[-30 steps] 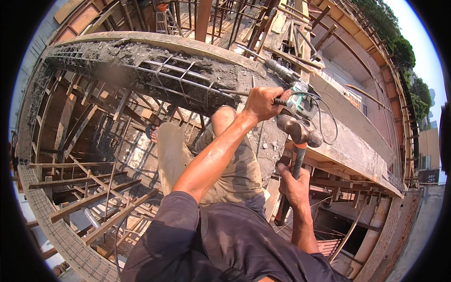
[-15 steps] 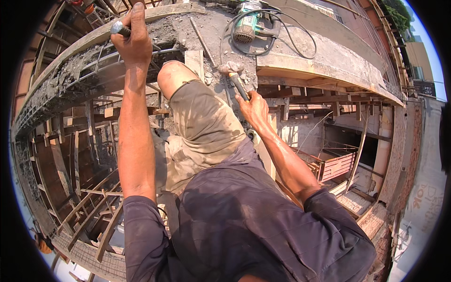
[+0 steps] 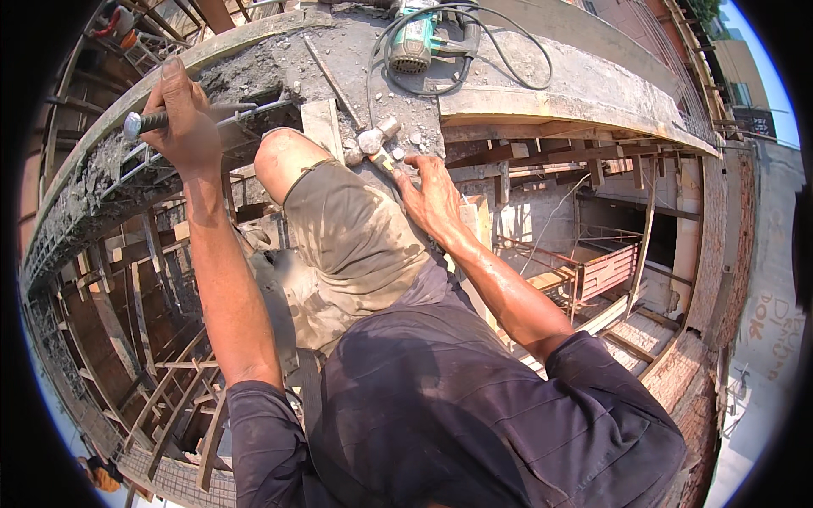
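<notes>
My left hand (image 3: 185, 127) is closed round a steel chisel (image 3: 151, 122) over the broken concrete beam at the left. Its flattened head sticks out on the thumb side, and the blurred shaft runs off past the fingers. Beyond my bent knee, my right hand (image 3: 429, 199) has a hammer (image 3: 385, 159) by its dark and yellow handle. The grip looks loose, with the index finger partly stretched. The metal head (image 3: 378, 135) is low over the rubble-strewn concrete, and I cannot tell whether it touches. Most of the handle is hidden by the hand.
A green power tool (image 3: 413, 42) with a looped black cable (image 3: 546, 72) lies on the concrete ahead. Near it is a thin bar (image 3: 332, 76). Exposed rebar (image 3: 140, 161) runs along the broken beam. Open drops with timber props (image 3: 157, 254) lie on both sides.
My left hand has moved left and nearer with the chisel, whose head now points left. The hammer has swung left, and the right-hand fingers look looser. The whole view has shifted slightly.
</notes>
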Available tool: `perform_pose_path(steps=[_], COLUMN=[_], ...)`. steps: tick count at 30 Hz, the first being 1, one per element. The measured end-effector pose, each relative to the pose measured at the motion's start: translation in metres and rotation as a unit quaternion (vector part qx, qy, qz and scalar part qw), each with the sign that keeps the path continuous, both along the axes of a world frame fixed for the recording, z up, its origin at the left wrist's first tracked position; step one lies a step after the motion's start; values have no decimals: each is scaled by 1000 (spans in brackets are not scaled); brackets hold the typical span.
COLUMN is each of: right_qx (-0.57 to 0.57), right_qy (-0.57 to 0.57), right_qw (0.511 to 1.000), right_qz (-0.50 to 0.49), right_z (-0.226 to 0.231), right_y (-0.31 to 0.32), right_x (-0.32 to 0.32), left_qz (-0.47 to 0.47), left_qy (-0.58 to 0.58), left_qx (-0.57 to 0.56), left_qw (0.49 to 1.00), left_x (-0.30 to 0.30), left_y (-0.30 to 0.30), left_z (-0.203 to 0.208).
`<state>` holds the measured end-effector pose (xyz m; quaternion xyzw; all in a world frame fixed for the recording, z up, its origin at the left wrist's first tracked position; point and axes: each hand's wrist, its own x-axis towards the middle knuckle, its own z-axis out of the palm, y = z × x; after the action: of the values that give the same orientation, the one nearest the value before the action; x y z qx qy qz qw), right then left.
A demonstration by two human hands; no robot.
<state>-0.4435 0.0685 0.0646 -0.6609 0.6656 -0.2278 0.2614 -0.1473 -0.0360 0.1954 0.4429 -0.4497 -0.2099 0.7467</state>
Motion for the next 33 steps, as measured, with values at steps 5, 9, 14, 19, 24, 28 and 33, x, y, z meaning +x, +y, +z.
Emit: perform_pose_path(steps=[5, 9, 14, 19, 24, 28, 33], right_qx=[-13, -11, -47, -45, -29, -38, -36], right_qy=[-82, -38, -3, 14, 1, -8, -27], right_qw=[990, 973, 975, 975, 978, 977, 980], right_qz=[116, 229, 217, 215, 207, 209, 194], right_z=[64, 54, 49, 44, 41, 37, 40], right_y=[-5, 11, 19, 20, 20, 18, 18], right_x=[46, 79, 87, 93, 89, 93, 93], left_qz=[8, 26, 24, 20, 15, 12, 26], left_qy=[-5, -28, -31, -17, -16, -11, -17], left_qx=[1, 5, 9, 13, 37, 19, 9], left_qw=[1000, 999, 999, 1000, 999, 1000, 999], left_x=[2, 7, 10, 17, 12, 19, 18], left_y=[-1, 2, 2, 0, 3, 4, 1], left_z=[-9, -11, -13, -17, -15, -18, -19])
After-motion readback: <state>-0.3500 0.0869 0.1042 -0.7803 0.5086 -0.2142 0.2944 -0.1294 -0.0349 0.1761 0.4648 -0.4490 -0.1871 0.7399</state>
